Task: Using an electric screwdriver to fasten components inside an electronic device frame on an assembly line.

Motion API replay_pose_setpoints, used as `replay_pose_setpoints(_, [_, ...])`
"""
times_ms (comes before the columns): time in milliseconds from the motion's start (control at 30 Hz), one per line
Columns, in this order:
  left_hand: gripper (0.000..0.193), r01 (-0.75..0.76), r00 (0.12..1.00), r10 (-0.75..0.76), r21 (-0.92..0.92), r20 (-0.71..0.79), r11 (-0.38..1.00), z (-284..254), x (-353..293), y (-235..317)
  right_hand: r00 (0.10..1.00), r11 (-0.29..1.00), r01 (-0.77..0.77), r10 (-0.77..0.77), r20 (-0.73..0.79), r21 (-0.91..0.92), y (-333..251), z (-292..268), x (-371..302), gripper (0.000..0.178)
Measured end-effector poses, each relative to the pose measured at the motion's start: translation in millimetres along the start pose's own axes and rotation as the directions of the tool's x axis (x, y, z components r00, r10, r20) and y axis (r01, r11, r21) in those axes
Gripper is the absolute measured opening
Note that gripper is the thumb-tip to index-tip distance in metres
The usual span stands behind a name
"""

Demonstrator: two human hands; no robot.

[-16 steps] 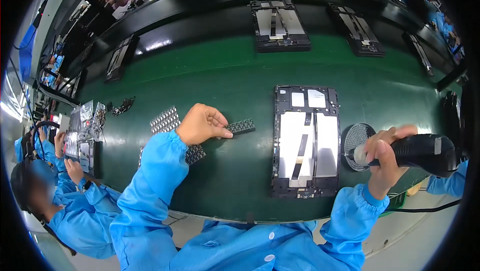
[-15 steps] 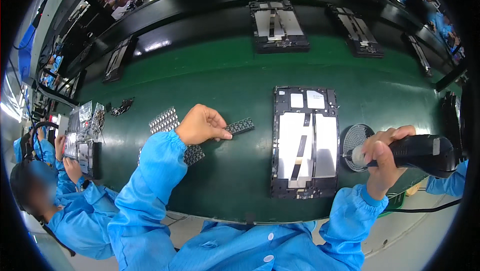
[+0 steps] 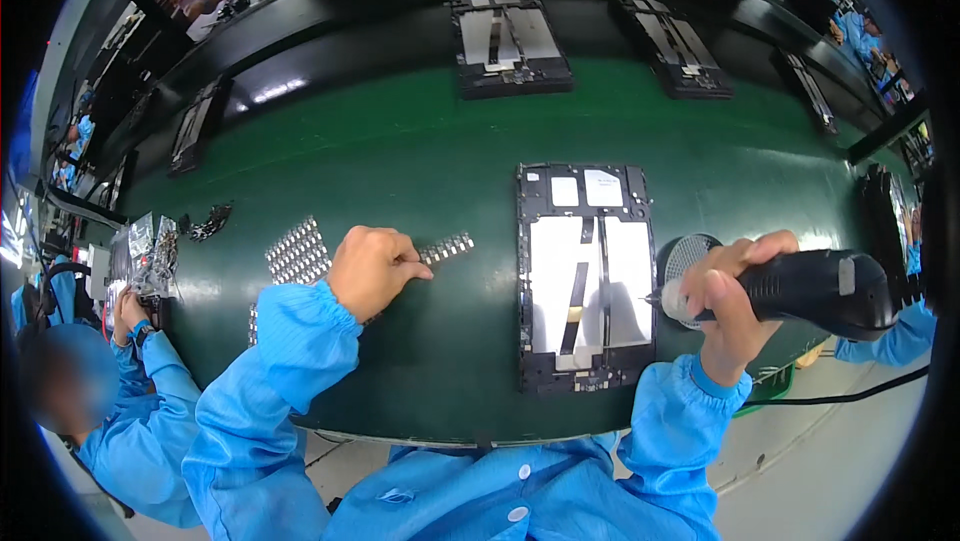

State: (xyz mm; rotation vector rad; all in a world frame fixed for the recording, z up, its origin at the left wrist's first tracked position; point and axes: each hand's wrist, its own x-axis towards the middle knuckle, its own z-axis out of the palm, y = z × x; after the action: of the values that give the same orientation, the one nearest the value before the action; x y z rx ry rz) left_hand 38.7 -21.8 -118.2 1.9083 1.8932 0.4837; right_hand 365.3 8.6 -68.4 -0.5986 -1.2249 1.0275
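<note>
Between thumb and fingers, my left hand [image 3: 375, 269] pinches a short strip of small metallic parts [image 3: 452, 246], raised over the green table. My right hand [image 3: 728, 293] is closed around a black electric screwdriver [image 3: 815, 293], held nearly level. Its bit points left and overlaps the right edge of an opened tablet [image 3: 548, 276]; whether it touches cannot be seen. The tablet lies face down, with silvery battery panels and dark flex cables showing. Behind my right hand, partly hidden, sits a round grey perforated dish [image 3: 688, 253]. A sheet of similar metallic parts [image 3: 298, 253] lies beyond my left sleeve.
More opened tablets stand along the back, including one at the middle [image 3: 515, 41] and one to its right [image 3: 672, 46]. Bagged small parts [image 3: 155, 251] lie at the left. A person in blue [image 3: 135, 421] works there. A black cable [image 3: 850, 398] runs at the right.
The strip in my left hand has turned from its dark side to its shiny side. The screwdriver's bit has moved left, over the tablet's edge. The whole view has shifted slightly.
</note>
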Motion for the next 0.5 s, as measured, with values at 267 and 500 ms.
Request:
replay_pose_setpoints(267, [0.011, -0.073, 0.997, 0.079, -0.551, -0.013, 0.831, 16, -1, 33, 0.999, 0.997, -0.054, 0.054, 0.001, 0.05, -3, 15, 0, 0.04])
replay_pose_setpoints(500, [0.011, 0.147, 0.981, 0.025, -0.822, 0.193, 0.551, 50, 34, 52, 0.99, 0.999, -0.029, 0.025, 0.141, 0.027, 3, 27, -5, 0.041])
